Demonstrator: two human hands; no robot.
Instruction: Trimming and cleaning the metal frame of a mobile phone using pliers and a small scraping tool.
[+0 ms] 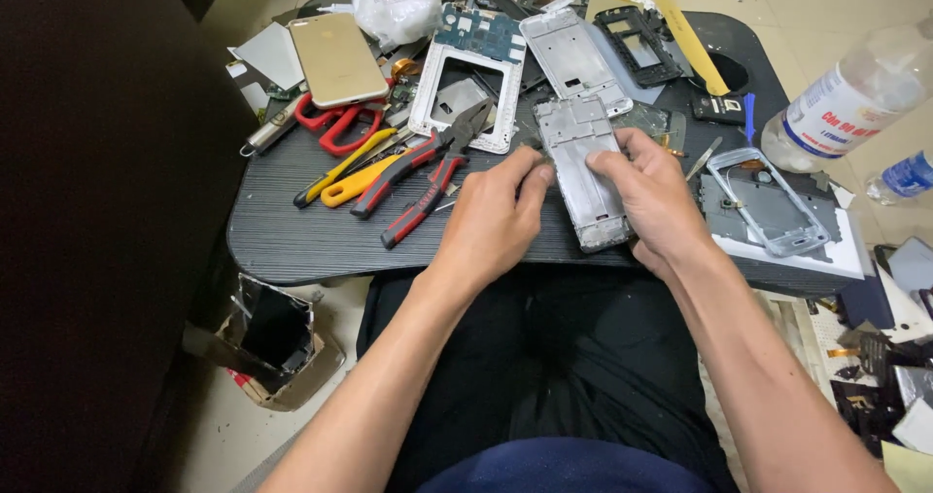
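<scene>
Two hands grip one silver metal phone frame [586, 167] over the bench's near edge.
Left hand [491, 216] pinches its left side, right hand [656, 196] clasps its right; red-handled pliers [428, 167] lie just left on the dark bench [292, 240].

Both hands grip silver phone frame [586, 167] (pliers [428, 167] beside left).

Bare forearms, black shorts, dark blue shirt
</scene>
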